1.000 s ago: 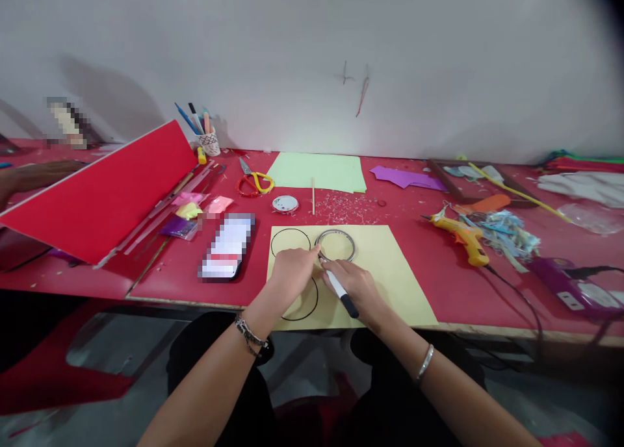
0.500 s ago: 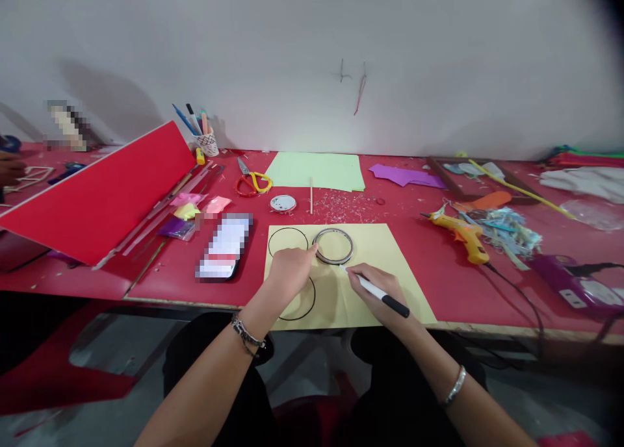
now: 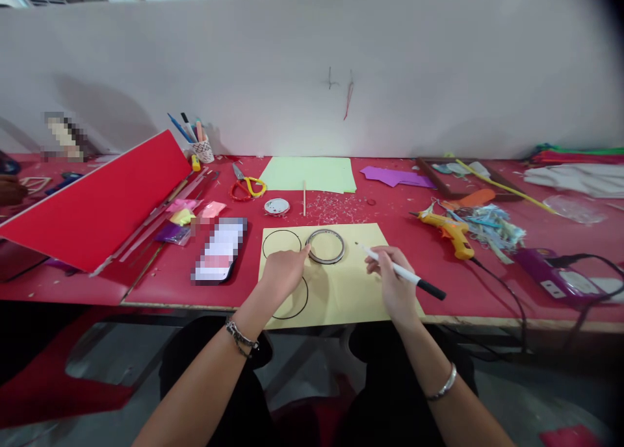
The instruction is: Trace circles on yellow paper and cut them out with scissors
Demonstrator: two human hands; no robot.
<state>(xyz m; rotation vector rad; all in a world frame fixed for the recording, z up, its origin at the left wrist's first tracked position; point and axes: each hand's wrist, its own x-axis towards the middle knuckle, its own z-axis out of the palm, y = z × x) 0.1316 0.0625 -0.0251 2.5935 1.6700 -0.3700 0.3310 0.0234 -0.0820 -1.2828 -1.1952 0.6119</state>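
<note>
Cup (image 3: 203, 152) of pens (image 3: 180, 127), tray (image 3: 443, 188) of pale pieces (image 3: 480, 169), right hand (image 3: 396, 286) holding marker (image 3: 404, 273)

The ring (image 3: 326, 262) lies on the near sheet (image 3: 351, 297), on the counter (image 3: 224, 298). A phone (image 3: 220, 252) lies left of this sheet, a glue gun (image 3: 448, 229) right of it; scissors (image 3: 247, 179) lie farther back, left of the far sheets (image 3: 324, 174). Far right, a frame (image 3: 431, 177) seemingly holds scraps (image 3: 478, 169).
</note>
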